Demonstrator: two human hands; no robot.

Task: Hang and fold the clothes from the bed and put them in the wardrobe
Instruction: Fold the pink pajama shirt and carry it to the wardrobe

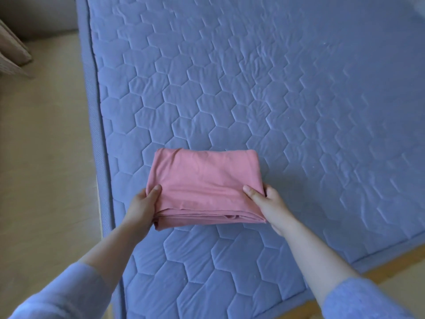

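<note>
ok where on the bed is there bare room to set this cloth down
Bare bed beyond the cloth and right of the right hand, out to its edges; a smaller patch between the forearms. Crowded only where that hand and the left hand grip the cloth.

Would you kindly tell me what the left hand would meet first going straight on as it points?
The left hand grips the folded pink fabric garment, so that comes first; past it, probably only the blue quilted mattress, though depth is unclear.
</note>
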